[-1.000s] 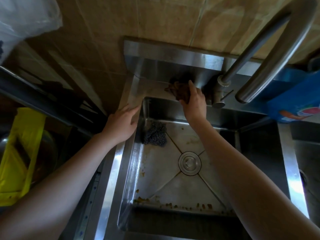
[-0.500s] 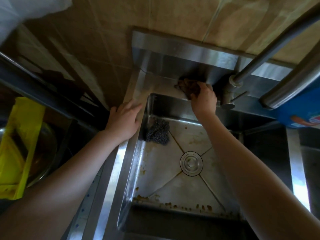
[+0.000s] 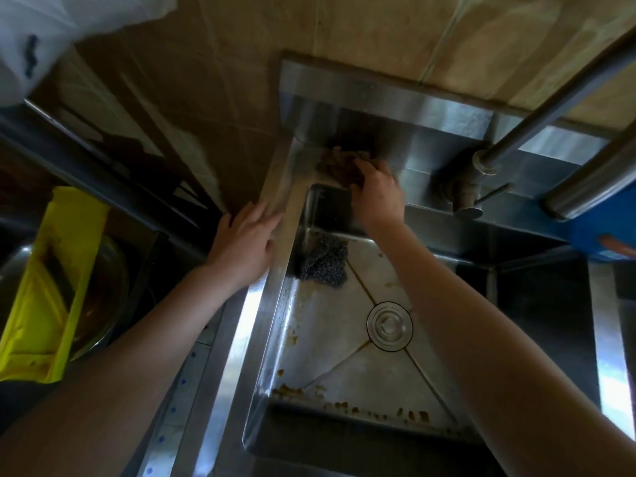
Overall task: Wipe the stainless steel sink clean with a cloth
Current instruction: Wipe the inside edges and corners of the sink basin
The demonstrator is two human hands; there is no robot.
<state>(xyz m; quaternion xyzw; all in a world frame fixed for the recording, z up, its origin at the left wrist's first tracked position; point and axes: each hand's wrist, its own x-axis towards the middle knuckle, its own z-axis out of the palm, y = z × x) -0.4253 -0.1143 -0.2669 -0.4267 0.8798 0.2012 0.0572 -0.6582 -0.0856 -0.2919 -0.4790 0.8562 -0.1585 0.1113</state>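
- We are wiping the back ledge of the sink [image 3: 263, 325] at its far-left corner, so we are judging this as the rim-and-ledge step, with the basin floor not yet done.
- Our right hand [image 3: 378, 197] is gripping the brown cloth [image 3: 339, 163], fingers [image 3: 366, 168] curled over it and pressing it onto the ledge just below the backsplash [image 3: 395, 111], left of the faucet [image 3: 463, 187].
- Our left hand [image 3: 242, 244] is lying flat and outstretched, holding nothing, bracing on the sink's left rim.
- Next we are likely needing to carry the cloth down into the basin: brown crumbs [image 3: 344, 404] are sitting along the near edge of the floor, so firm strokes toward the drain [image 3: 389, 326] seem called for.
- A steel scouring pad [image 3: 323, 258] is lying in the basin's far-left corner and is probably needing moving aside first.
- The cloth is mostly hidden under our hand, so we are not making out its size or fold; the faucet's spout is running out of frame at the top right, and the dark compartment [image 3: 543, 304] to the right is too dim to read.
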